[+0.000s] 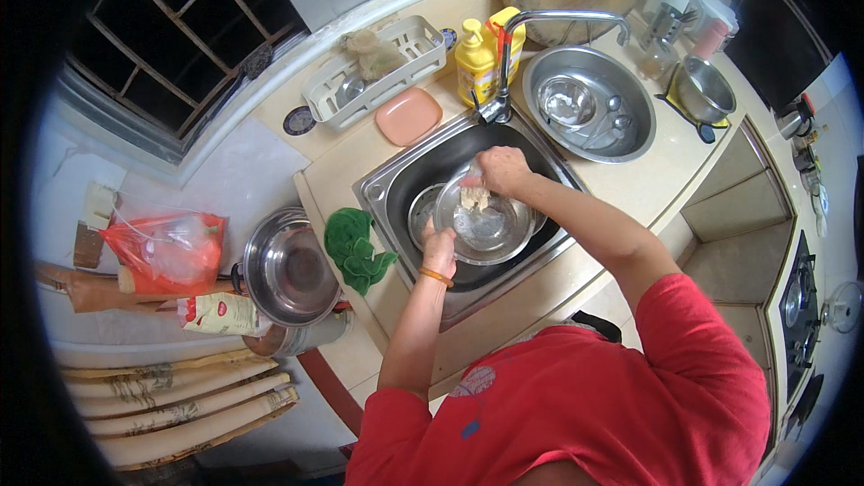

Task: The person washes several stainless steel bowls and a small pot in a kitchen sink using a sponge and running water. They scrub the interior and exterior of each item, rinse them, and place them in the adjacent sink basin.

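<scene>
A metal bowl [496,233] is tilted over the steel sink [466,290], and my left hand [439,248] grips its lower left rim. Inside the bowl, my right hand [503,171] is closed around a pale, brush-like scrubber [474,198] at the far left side; its exact kind is unclear. Another round metal vessel [423,206] lies in the sink, partly hidden behind the bowl. The chrome faucet [505,74] stands at the sink's far edge, its spout turned right. A green cloth [356,250] lies on the counter left of the sink.
A large metal basin [648,131] holding a bowl and utensils stands right of the faucet. Yellow pump bottles [475,67], a pink dish [409,116] and a plastic rack [385,94] line the back. Left of the counter sits a large metal pot [260,270]; a saucepan [705,89] stands far right.
</scene>
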A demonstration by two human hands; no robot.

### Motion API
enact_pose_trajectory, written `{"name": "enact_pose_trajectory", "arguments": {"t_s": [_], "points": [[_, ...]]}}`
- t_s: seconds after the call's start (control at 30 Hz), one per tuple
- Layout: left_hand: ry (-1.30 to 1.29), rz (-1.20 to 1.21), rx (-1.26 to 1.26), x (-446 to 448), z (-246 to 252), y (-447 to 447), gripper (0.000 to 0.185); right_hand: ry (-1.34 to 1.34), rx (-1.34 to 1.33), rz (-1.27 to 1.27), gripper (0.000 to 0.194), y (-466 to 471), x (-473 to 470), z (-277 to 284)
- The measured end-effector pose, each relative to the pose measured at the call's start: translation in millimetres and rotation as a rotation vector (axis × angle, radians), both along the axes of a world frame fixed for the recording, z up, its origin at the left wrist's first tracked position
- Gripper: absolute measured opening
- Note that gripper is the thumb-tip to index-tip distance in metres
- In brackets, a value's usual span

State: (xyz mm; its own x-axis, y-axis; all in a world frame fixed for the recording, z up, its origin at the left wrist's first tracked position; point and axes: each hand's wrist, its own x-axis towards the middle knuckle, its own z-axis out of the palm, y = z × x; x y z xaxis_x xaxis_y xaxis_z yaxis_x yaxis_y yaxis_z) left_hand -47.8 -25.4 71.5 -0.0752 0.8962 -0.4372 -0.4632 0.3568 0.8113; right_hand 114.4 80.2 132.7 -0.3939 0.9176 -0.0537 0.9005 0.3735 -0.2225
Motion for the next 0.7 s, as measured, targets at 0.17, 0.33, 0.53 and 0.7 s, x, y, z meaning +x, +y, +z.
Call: {"name": "enact_pose_trajectory", "arguments": {"t_s": [0.17,0.33,0.53,0.7], "points": [[0.274,0.314,0.133,10.6,-21.2,15.9,0.047,0.354,-0.164,-0.606,0.055,-31.5,19.0,-47.7],[0.349,0.534,0.193,53.3,-25.6,10.0,0.055,1.316,-0.669,-1.137,0.032,-82.4,-28.6,-102.2],[0.555,0.361,0.508,51.4,-22.0,6.8,0.073,1.448,-0.814,-1.195,0.031,-73.1,-30.6,-113.7],[0.769,0.047,0.646,48.0,26.3,13.9,0.075,1.092,-0.409,-0.672,0.047,-16.4,39.3,-133.0]]}}
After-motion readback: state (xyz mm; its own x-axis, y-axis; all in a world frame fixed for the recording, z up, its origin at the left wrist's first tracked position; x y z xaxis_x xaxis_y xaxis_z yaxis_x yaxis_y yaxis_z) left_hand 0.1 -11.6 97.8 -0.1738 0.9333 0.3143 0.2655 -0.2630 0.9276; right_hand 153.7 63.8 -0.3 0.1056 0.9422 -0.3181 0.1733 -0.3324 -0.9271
